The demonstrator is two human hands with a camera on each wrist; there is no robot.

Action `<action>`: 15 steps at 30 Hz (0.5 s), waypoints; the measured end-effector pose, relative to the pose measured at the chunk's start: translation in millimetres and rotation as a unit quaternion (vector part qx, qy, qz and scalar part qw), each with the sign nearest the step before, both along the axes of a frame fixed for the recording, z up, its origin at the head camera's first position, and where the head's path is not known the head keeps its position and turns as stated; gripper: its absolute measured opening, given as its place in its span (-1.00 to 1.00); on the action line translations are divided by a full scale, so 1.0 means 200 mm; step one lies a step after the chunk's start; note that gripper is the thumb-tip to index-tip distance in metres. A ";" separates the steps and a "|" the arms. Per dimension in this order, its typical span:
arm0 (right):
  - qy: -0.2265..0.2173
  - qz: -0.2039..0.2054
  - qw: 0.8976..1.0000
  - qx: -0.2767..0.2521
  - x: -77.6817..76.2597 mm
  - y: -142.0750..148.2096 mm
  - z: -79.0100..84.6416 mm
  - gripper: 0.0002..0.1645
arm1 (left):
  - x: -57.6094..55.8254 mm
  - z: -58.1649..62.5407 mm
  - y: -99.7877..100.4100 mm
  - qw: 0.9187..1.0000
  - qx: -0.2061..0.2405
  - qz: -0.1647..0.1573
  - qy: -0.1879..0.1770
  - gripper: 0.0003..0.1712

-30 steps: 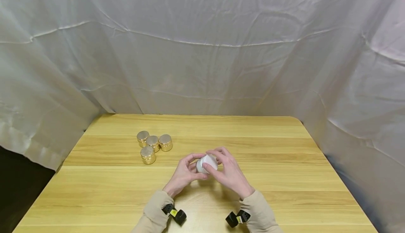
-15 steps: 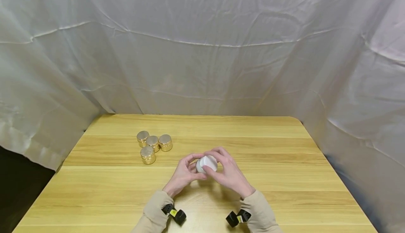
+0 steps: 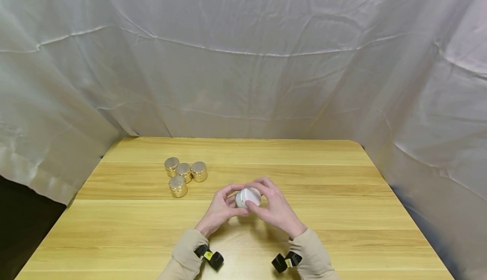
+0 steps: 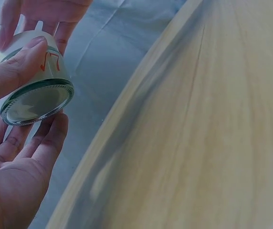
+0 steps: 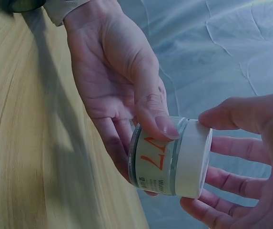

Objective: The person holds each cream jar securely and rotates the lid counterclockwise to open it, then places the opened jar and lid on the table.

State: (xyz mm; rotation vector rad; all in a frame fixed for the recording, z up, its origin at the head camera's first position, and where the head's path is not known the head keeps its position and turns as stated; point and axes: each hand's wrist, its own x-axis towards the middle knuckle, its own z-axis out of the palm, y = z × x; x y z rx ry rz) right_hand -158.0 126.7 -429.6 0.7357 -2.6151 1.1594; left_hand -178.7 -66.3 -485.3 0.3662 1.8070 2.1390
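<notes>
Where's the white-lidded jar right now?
In the head view, the white-lidded jar is low, near centre, gripped between the left hand and right hand, right of four gold containers.

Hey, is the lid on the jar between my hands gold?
No, the right wrist view shows a white lid on that jar, whose side bears orange lettering.

"What is the table like?"

"Pale yellow wood, its grain running from side to side, its far right corner rounded."

"And what stands on it?"

"Four upright gold jars, bunched toward the left: three in a loose row, one just in front."
</notes>
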 end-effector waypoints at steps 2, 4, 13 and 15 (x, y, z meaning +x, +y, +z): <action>-0.007 0.001 1.000 0.000 0.00 0.00 0.00 -0.51 | 0.00 0.00 0.00 1.000 -0.001 0.001 -0.001 -0.16; -0.015 0.000 1.000 -0.006 0.00 0.00 0.00 -0.49 | 0.00 0.00 0.00 1.000 -0.003 0.001 -0.001 -0.16; -0.019 -0.018 1.000 -0.017 0.00 0.00 0.00 -0.49 | -0.01 0.00 0.00 1.000 0.001 -0.003 0.005 -0.16; -0.017 -0.016 1.000 -0.016 0.00 0.00 0.00 -0.51 | -0.01 0.00 0.00 1.000 0.001 -0.004 0.004 -0.16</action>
